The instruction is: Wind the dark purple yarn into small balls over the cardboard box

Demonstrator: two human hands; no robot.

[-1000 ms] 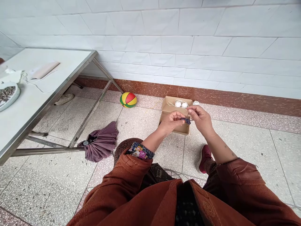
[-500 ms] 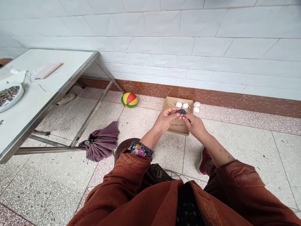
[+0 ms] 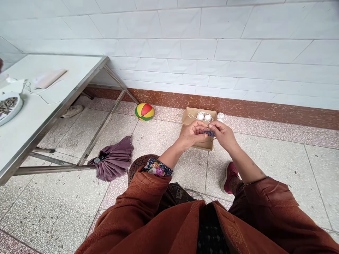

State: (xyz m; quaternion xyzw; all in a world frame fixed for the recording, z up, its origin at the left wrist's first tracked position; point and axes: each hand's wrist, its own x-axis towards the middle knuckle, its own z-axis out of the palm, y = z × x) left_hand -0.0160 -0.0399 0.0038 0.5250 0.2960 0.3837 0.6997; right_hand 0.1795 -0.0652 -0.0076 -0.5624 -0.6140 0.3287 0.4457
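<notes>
A small, dark blue-grey bundle of yarn is sitting between my hands, above an open brown cardboard box. My left hand is clamping the bundle's left end between thumb and fingers. My right hand is pressing thumb and fingertip together just above it; I cannot tell whether they are gripping a strand. In the box's far part, two round white balls of string are lying side by side. Farther left, a red, yellow and green ball is resting on the speckled floor, near a white-topped, steel-legged table.
</notes>
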